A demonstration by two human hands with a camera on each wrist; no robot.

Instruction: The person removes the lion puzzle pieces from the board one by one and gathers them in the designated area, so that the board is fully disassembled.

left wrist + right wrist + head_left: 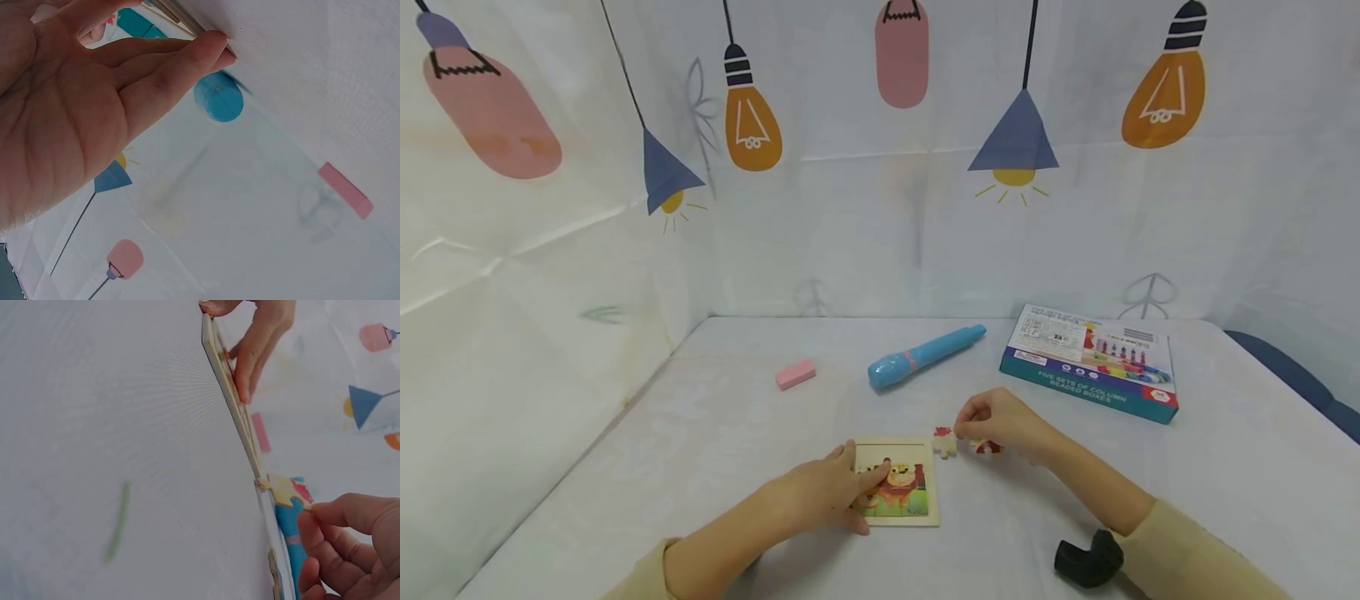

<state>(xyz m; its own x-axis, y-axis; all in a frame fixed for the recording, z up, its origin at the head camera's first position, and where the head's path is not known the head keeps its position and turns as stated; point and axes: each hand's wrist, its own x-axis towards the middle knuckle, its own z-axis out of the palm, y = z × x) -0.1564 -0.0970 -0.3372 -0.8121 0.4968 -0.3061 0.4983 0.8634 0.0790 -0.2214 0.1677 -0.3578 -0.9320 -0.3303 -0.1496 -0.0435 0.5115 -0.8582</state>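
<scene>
Left forearm [722,537] slants in from lower left, beige sleeve [643,575] pushed back short of wrist. Left hand [820,493] low, back upward in head view, digits spread, fingers nearly straight; palm shows in left wrist view. Right forearm [1101,483] angles in from lower right, bare beyond right sleeve [1195,550]. Right hand [1003,423] reaches farther forward than left, thumb [350,509] and index tip pinching, other fingers curled toward palm. Hands apart.
</scene>
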